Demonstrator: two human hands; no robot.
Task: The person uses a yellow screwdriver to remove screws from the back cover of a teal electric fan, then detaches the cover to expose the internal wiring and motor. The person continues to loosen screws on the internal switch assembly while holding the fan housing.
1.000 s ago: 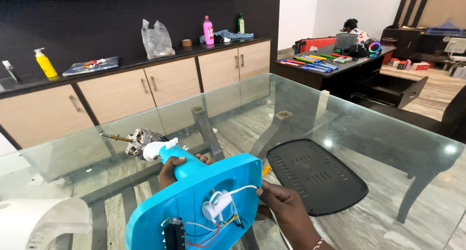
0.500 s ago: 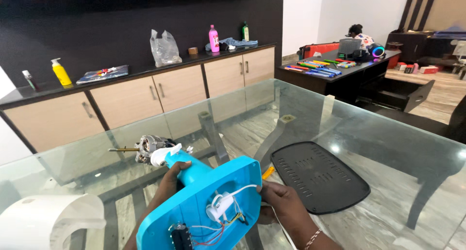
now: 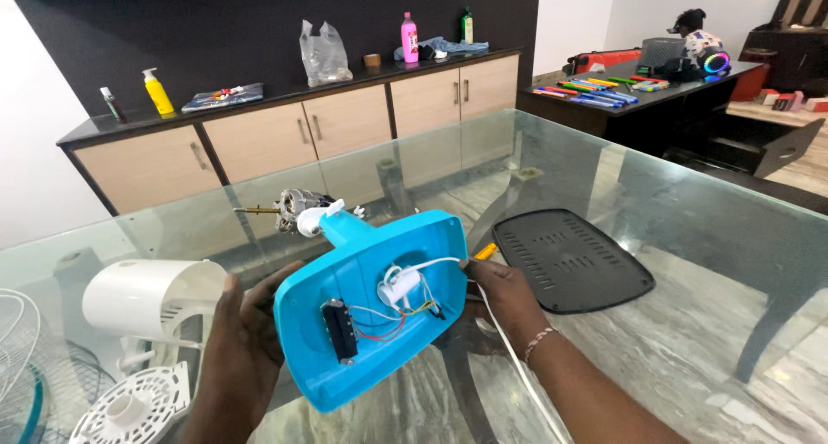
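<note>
L hand [image 3: 237, 358] + R hand [image 3: 504, 293] grip blue fan base [image 3: 371, 310], fingers pressed on edges, underside wiring up.

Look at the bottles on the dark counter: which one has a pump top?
The yellow bottle at the counter's left end; its white pump head sets it apart from the pink bottle and the dark green bottle, which have plain caps.

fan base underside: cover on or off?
Off. The blue fan base shows bare wiring and a switch block; the black cover plate lies on the glass table.
</note>
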